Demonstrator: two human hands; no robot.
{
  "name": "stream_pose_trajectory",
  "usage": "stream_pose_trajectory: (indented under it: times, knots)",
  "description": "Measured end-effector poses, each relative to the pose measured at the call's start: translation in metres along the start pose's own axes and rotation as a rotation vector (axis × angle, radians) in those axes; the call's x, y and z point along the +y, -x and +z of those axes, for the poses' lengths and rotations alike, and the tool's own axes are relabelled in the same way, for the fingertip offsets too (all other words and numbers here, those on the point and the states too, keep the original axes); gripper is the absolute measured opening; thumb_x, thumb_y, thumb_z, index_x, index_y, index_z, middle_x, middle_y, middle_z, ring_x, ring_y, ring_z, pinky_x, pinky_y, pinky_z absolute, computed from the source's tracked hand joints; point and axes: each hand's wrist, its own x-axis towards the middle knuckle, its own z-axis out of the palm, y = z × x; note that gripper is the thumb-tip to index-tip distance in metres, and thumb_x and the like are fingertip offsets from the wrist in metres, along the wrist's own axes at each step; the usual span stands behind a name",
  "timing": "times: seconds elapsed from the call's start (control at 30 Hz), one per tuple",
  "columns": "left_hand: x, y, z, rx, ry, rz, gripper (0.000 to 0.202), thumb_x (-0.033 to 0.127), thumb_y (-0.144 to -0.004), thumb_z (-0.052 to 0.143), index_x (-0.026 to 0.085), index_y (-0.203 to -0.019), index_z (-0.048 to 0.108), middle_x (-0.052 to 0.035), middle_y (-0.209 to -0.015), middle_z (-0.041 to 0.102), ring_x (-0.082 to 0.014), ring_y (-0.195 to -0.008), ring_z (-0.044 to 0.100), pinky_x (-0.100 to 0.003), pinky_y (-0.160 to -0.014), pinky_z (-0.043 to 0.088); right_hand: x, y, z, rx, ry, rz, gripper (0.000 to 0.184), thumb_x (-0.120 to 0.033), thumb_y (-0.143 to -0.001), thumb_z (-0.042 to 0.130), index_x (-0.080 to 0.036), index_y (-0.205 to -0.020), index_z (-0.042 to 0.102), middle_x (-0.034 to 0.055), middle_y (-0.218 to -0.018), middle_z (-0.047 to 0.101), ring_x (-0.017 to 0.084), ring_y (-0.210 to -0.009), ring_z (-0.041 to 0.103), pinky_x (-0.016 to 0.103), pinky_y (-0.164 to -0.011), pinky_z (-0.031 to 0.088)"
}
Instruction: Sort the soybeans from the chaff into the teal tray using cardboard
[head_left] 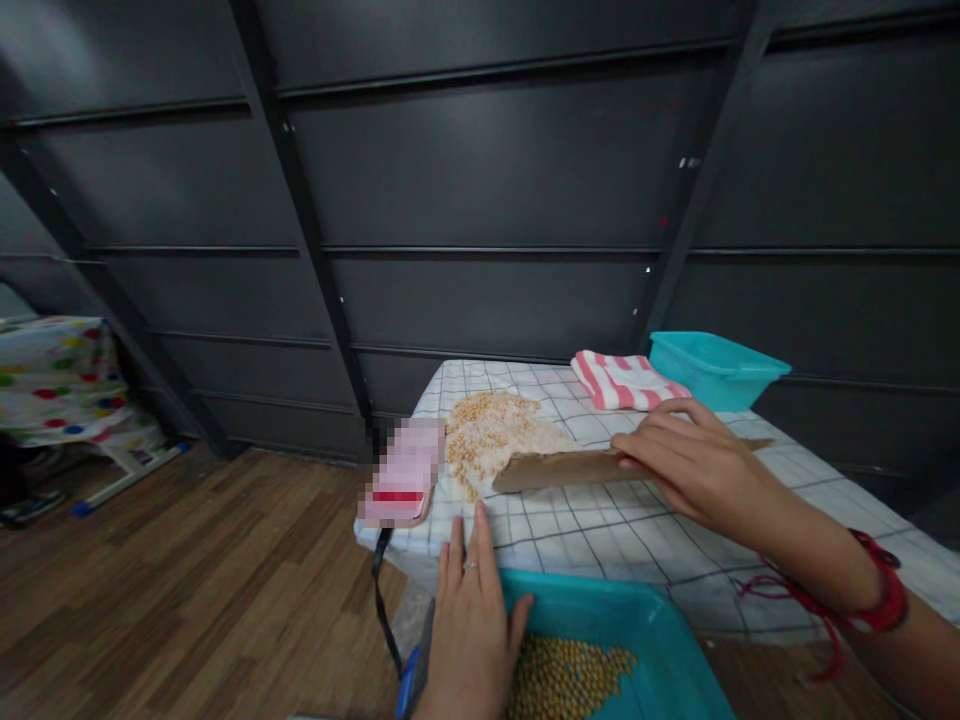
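My right hand (686, 460) is closed on a brown cardboard strip (559, 468) that lies across the checked cloth, its left end touching a pile of yellow beans mixed with white grains (491, 435). My left hand (472, 610) rests flat, fingers stretched out, on the left rim of a teal tray (667, 640) at the table's near edge. That tray holds several yellow beans (566, 675). A red string is tied round my right wrist.
A white checked cloth (637, 525) covers the table. A pink striped towel (619, 380) and a second teal tray (712, 365) sit at the back. A pink card (405, 472) with a black strap lies at the left edge. Wooden floor on the left, dark wall behind.
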Motion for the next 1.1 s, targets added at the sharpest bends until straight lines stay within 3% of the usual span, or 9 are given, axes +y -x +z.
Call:
stream_pose_trajectory:
  times: [0.3, 0.57, 0.8, 1.1]
  knots:
    - [-0.001, -0.001, 0.000, -0.014, 0.049, -0.016, 0.092, 0.019, -0.076, 0.047, 0.012, -0.132, -0.025, -0.0201, -0.137, 0.037, -0.0394, -0.120, 0.037, -0.056, -0.089, 0.044, -0.006, 0.002, -0.004, 0.026, -0.080, -0.019, 0.013, -0.010, -0.085, 0.041, -0.016, -0.090, 0.051, 0.0006, -0.068, 0.055, 0.012, -0.066, 0.048, 0.032, -0.075, 0.036]
    - [-0.003, 0.002, 0.004, -0.073, 0.001, 0.012, 0.089, 0.018, -0.076, 0.045, 0.011, -0.133, -0.023, -0.0173, -0.135, 0.042, -0.0415, -0.122, 0.033, -0.058, -0.090, 0.042, -0.003, 0.004, -0.001, 0.079, 0.022, 0.010, 0.013, -0.008, -0.083, 0.044, -0.015, -0.092, 0.050, 0.0014, -0.069, 0.057, 0.013, -0.067, 0.048, 0.034, -0.075, 0.037]
    - [-0.003, 0.002, 0.002, -0.040, 0.057, -0.023, 0.086, 0.020, -0.078, 0.044, 0.012, -0.134, -0.021, -0.0188, -0.138, 0.036, -0.0392, -0.123, 0.033, -0.056, -0.091, 0.042, -0.003, 0.006, -0.008, 0.051, -0.064, -0.015, 0.012, -0.009, -0.083, 0.043, -0.016, -0.089, 0.051, 0.0006, -0.070, 0.057, 0.012, -0.066, 0.050, 0.032, -0.074, 0.037]
    - [0.000, -0.002, -0.001, 0.011, 0.169, -0.039, 0.086, 0.019, -0.079, 0.044, 0.015, -0.134, -0.023, -0.0203, -0.139, 0.033, -0.0390, -0.124, 0.032, -0.058, -0.090, 0.042, -0.006, 0.012, 0.000, 0.058, -0.131, -0.049, 0.015, -0.005, -0.082, 0.042, -0.016, -0.090, 0.050, -0.0002, -0.072, 0.058, 0.011, -0.068, 0.050, 0.034, -0.077, 0.036]
